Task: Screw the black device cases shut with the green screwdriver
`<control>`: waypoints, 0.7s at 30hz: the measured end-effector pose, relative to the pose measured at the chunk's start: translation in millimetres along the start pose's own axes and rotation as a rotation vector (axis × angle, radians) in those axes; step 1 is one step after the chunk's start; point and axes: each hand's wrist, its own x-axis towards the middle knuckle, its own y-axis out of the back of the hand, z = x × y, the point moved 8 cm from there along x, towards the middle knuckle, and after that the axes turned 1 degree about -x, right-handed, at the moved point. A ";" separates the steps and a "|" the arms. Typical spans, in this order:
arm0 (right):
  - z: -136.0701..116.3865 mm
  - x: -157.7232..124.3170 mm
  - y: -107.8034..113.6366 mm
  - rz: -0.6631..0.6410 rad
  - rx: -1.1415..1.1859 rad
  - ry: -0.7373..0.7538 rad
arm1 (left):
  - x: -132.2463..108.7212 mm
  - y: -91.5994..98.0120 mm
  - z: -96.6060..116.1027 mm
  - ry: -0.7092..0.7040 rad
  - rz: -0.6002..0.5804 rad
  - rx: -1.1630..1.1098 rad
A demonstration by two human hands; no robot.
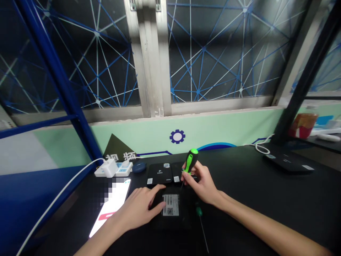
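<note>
Right hand [198, 181] is closed narrow on the screwdriver [191, 160], fingers [189, 179] wrapped around the black-and-green handle, shaft angled down. Tip is near the far edge of the black box [173, 222]; can't tell if it's touching. Left hand [138, 208] is open, fingers [157, 209] spread and resting on the box just beside its white label [171, 205]. Box lies flat on the black table [266, 199], nearest me of three. Looks thin, stiff and probably light; shell material can't be told from here. Could skate on that smooth top under tool pressure, so pin it flat from above or take it by the edges, keeping off the label. Screwdriver handle looks grippy, so hold it there, not by the thin shaft. Second screwdriver [198, 210] lies just right of the box, green handle nearest it. Two more black boxes [160, 173] sit just beyond, partly behind my right hand. Lit phone [112, 206] lies left of my left hand. Only possible container is a red-and-tan tub [303, 125] far right, off the table; contents not visible.
</note>
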 end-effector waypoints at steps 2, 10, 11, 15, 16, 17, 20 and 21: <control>1.1 0.5 -1.6 -0.015 0.002 -0.011 | 0.1 0.1 0.5 -0.001 -0.003 -0.003; 3.0 4.7 -10.1 -0.101 0.032 -0.054 | 1.1 -0.3 -1.2 0.013 0.017 -0.023; 2.4 4.9 -11.1 -0.113 0.044 -0.057 | 1.4 -0.7 -2.3 0.021 0.022 -0.017; 2.1 4.9 -14.3 -0.142 0.083 -0.068 | 3.1 -1.0 -5.8 0.047 0.039 0.003; 2.6 4.8 -14.4 -0.139 0.091 -0.070 | 3.4 -0.7 -5.8 0.048 0.040 0.005; 3.4 4.7 -14.2 -0.132 0.102 -0.073 | 3.6 -0.2 -5.6 0.047 0.041 0.007; 7.8 4.1 -13.2 -0.102 0.162 -0.104 | 3.6 1.6 -3.5 0.039 0.036 0.006; 9.5 3.8 -12.9 -0.094 0.187 -0.119 | 3.5 2.2 -2.8 0.035 0.033 0.004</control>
